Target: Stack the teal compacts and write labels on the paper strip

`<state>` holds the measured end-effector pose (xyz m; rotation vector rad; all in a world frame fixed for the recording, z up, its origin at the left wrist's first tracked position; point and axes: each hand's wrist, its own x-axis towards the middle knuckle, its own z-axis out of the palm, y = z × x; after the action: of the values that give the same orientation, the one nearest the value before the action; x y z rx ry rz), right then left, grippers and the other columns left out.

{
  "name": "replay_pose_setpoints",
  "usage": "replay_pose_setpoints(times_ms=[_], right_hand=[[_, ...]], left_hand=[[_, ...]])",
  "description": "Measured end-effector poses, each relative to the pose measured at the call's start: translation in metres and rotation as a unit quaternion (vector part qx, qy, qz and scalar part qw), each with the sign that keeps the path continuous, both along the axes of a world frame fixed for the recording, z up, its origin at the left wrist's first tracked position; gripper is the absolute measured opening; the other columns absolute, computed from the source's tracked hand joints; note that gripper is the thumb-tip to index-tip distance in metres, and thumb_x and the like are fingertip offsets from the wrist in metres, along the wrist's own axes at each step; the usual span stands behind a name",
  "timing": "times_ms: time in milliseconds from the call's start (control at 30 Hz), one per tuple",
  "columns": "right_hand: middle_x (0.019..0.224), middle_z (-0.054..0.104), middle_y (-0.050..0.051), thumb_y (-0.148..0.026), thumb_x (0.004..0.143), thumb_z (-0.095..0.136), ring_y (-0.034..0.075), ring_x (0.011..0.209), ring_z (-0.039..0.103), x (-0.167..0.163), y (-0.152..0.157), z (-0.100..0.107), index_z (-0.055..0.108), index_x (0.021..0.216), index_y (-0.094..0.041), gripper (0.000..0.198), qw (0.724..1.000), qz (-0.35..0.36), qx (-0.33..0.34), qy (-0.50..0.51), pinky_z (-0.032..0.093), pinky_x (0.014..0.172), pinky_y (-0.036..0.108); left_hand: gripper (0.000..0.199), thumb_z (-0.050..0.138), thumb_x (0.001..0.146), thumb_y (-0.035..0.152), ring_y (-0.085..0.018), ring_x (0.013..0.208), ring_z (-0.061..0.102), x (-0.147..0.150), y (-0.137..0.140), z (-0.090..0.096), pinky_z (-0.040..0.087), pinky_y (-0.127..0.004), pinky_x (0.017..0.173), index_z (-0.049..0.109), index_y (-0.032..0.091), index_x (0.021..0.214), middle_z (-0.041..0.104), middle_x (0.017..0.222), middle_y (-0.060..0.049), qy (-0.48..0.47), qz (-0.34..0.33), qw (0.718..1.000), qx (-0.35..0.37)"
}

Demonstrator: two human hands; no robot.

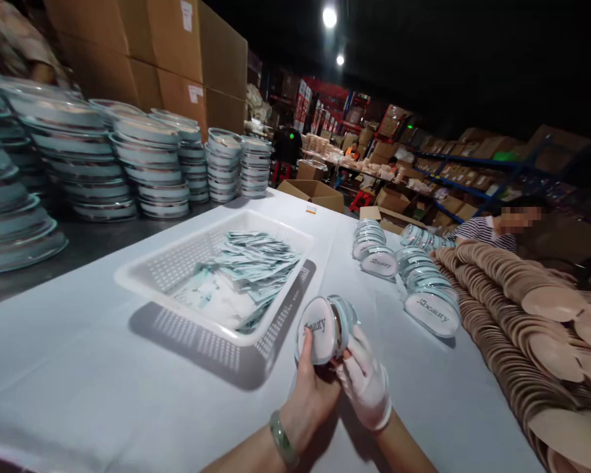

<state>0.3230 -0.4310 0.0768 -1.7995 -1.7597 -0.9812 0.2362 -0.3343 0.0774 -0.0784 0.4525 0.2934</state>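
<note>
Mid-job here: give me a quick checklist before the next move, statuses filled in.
1. Left hand gripping the lettered case: ok, thumb on its face.
2. Right hand on the case's other side: ok.
3. Both hands gloved: not ok, left is bare.
4. Packets within the white basket: ok.
5. Case contents complete: cannot tell.

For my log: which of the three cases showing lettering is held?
The nearest lettered case, between the bare left hand and gloved right hand; the other two stand on the table.
</note>
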Motion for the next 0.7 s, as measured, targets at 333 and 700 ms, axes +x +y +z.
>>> replay_pose_setpoints(times_ms=[333,700], right_hand=[[0.094,0.072,0.005,-0.025,0.103,0.041,0.02,0.086,0.068,-0.004,-0.006,0.026,0.069,0.092,-0.024,0.03,0.995,-0.022,-0.066,0.075,0.059,0.076,0.031],[0.114,0.071,0.013,-0.013,0.097,0.048,0.022,0.109,0.069,-0.002,-0.028,0.067,0.059,0.104,-0.021,0.015,0.998,-0.055,0.026,0.014,0.06,0.081,0.029]], left_hand=[[0.044,0.061,0.095,0.044,-0.019,0.061,0.068,-0.002,0.008,0.013,0.052,-0.027,0.053,0.064,0.014,0.126,0.075,0.084,-0.008,0.019,0.017,0.999,-0.048],[0.042,0.065,0.094,0.031,-0.023,0.089,0.074,-0.004,0.007,0.019,0.062,-0.032,0.075,0.061,0.018,0.134,0.074,0.117,-0.011,0.054,0.017,0.998,0.025]])
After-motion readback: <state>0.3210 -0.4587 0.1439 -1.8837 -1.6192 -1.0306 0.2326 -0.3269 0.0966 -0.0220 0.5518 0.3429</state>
